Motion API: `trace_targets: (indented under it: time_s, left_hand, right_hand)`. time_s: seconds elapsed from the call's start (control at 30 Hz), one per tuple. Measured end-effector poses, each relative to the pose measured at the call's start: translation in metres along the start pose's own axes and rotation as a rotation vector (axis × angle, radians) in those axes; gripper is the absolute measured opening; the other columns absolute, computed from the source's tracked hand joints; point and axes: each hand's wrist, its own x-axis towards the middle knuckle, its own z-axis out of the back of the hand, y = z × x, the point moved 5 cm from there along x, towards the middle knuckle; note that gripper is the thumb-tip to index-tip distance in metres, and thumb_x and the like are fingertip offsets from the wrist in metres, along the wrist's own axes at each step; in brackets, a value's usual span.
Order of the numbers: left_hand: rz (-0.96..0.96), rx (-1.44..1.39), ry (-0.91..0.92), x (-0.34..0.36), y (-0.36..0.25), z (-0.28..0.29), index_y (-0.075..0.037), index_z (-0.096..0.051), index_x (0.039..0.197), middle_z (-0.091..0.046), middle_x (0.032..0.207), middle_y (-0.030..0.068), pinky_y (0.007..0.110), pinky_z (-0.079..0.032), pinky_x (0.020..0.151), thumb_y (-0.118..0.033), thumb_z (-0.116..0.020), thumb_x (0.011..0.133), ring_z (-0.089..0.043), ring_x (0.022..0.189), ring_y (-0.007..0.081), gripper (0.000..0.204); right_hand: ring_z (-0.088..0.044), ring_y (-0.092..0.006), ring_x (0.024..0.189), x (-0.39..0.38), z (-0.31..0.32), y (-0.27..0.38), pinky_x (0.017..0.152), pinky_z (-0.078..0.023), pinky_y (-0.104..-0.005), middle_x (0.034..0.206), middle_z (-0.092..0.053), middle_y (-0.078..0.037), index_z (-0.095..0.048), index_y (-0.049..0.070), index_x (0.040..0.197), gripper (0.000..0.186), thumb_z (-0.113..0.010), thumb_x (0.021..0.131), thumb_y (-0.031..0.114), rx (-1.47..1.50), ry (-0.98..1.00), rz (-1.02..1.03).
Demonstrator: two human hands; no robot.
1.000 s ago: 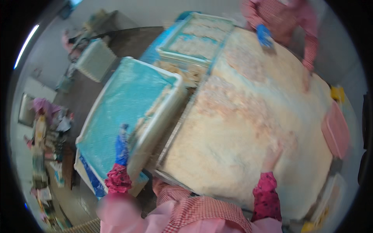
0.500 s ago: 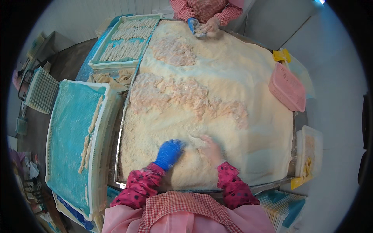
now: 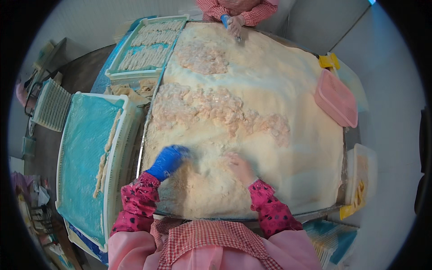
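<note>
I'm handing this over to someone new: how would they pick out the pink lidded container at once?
Start at the big crumb-covered table filling the middle. Follow its right edge toward the far end: the pink container lies there, flat and rectangular. The yellow piece beyond it is smaller, and the clear tub nearer the person is see-through, not pink.
</note>
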Motion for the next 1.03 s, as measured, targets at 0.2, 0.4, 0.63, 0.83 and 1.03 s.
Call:
trace_targets:
  time_s: [0.2, 0.4, 0.63, 0.83, 1.03]
  left_hand:
    - [0.6, -0.095, -0.369, -0.043, 0.007, -0.006, -0.011, -0.063, 0.098, -0.061, 0.095, 0.0137, 0.039, -0.047, 0.071, -0.024, -0.06, 0.079, -0.059, 0.084, 0.0299, 0.023]
    - [0.457, -0.172, -0.404, -0.003, -0.023, -0.059, -0.005, -0.054, 0.112, -0.059, 0.103, 0.0138, 0.037, -0.045, 0.079, -0.018, -0.06, 0.079, -0.056, 0.094, 0.0304, 0.035]
    - [0.58, -1.885, -0.784, -0.016, -0.022, -0.093, 0.002, -0.049, 0.116, -0.056, 0.112, 0.0132, 0.033, -0.046, 0.086, -0.015, -0.048, 0.088, -0.056, 0.098, 0.0244, 0.033]
    - [0.081, -2.773, -0.455, -0.004, -0.052, -0.101, -0.003, -0.042, 0.126, -0.051, 0.119, 0.0132, 0.038, -0.04, 0.094, -0.028, -0.04, 0.092, -0.05, 0.108, 0.0248, 0.042]
    - [0.702, -2.348, -0.576, 0.0, -0.085, -0.086, -0.008, -0.033, 0.135, -0.041, 0.134, 0.0115, 0.042, -0.031, 0.102, -0.047, -0.039, 0.091, -0.043, 0.118, 0.0273, 0.059]
  right_hand:
    - [-0.058, -0.0272, 0.093, -0.002, 0.013, 0.043, 0.081, -0.046, -0.0338, 0.107, -0.061, -0.012, -0.058, 0.003, 0.108, 0.032, -0.059, 0.076, 0.007, -0.11, -0.046, 0.35]
    - [-0.06, -0.0207, 0.087, -0.006, -0.007, 0.027, 0.082, -0.045, -0.027, 0.098, -0.063, -0.012, -0.057, 0.002, 0.111, 0.034, -0.058, 0.077, 0.003, -0.115, 0.189, 0.128]
    - [-0.059, -0.0112, 0.085, -0.007, -0.021, 0.008, 0.078, -0.045, -0.0231, 0.093, -0.063, -0.004, -0.062, 0.006, 0.107, 0.025, -0.059, 0.082, 0.007, 0.535, 0.122, -0.341]
    - [-0.06, -0.0197, 0.085, -0.033, -0.044, 0.108, 0.075, -0.047, -0.0292, 0.095, -0.064, -0.007, -0.065, 0.005, 0.097, 0.021, -0.063, 0.078, 0.014, -0.235, 0.022, 0.464]
    - [-0.051, -0.0274, 0.104, -0.029, -0.012, 0.12, 0.088, -0.038, -0.0436, 0.115, -0.056, -0.012, -0.06, 0.006, 0.111, 0.037, -0.057, 0.082, 0.028, -0.26, -0.211, 0.465]
